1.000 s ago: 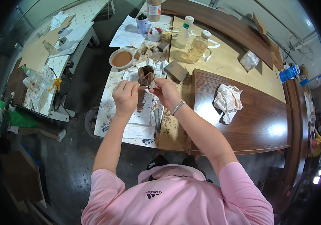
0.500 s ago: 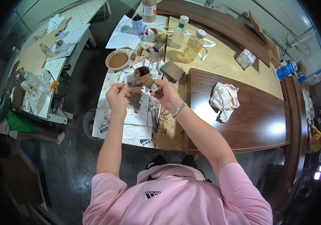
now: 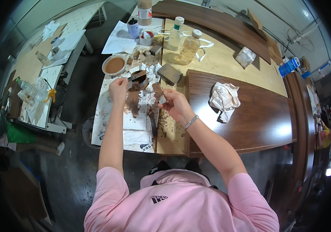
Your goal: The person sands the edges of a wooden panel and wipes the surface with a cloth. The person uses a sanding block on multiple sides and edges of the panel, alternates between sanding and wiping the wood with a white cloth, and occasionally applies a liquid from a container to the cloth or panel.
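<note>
Putty scraper (image 3: pixel 157 92), a small flat brown-smeared blade, sits pinched in the fingers of the right hand (image 3: pixel 175 105), its long axis running up and away from that grip toward the small dark tin (image 3: pixel 139 79). The tin lies just left of the blade tip, apart from it. The left hand (image 3: pixel 118 89) is closed on something thin beside the tin's left rim; what exactly cannot be told. The right hand is nearer the grey block (image 3: pixel 169 73).

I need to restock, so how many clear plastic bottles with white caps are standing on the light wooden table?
2: one bottle stands at the table's far edge, the other bottle right beside it, nearer the person. More could be hidden among the clutter.
</note>
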Demonstrator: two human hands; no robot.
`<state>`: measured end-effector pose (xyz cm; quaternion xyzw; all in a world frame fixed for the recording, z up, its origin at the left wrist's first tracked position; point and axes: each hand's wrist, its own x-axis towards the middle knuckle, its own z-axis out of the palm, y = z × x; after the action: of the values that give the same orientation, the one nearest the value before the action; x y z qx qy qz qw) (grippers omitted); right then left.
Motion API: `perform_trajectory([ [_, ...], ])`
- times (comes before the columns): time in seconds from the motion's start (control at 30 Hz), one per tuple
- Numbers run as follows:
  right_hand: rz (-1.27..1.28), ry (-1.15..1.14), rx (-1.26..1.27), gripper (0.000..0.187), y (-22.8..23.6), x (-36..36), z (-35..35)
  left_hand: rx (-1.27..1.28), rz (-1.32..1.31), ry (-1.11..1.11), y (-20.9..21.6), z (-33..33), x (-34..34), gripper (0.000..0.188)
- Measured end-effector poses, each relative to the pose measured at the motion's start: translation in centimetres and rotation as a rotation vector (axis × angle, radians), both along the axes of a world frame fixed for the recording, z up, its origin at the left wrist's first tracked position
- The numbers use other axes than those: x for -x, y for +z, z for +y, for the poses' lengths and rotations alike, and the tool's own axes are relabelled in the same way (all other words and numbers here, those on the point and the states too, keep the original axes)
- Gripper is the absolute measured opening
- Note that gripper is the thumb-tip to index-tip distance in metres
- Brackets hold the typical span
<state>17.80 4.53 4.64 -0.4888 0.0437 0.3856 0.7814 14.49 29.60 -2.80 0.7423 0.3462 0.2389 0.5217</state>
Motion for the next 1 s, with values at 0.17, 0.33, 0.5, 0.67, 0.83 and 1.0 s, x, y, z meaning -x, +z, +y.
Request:
perform_trajectory([
  [0.17,0.032,-0.028,-0.017,0.019,0.5,1.4,-1.5,0.206,-0.296,-0.232,2.6,-5.1,4.5,0.024],
  [0.33,0.112,0.038,-0.201,0.009,-0.6,4.2,-1.8,0.915,-0.295,-0.537,3.2,-12.4,10.0,0.029],
  [0.5,0.156,0.047,-0.176,0.01,-1.0,6.4,-2.2,1.041,-0.515,-0.439,4.8,-14.6,11.9,0.028],
  [0.67,0.199,0.044,-0.212,0.013,-1.4,8.0,-2.3,1.012,-0.569,-0.485,4.0,-14.1,12.8,0.033],
  [0.83,0.02,-0.006,-0.05,0.009,0.4,6.9,-5.3,0.187,-0.309,-0.16,2.3,-7.8,10.5,0.02],
  [1.0,-0.445,-0.124,0.218,0.005,1.8,4.9,-10.7,-0.928,0.313,-0.221,-1.5,-4.2,10.3,0.019],
])
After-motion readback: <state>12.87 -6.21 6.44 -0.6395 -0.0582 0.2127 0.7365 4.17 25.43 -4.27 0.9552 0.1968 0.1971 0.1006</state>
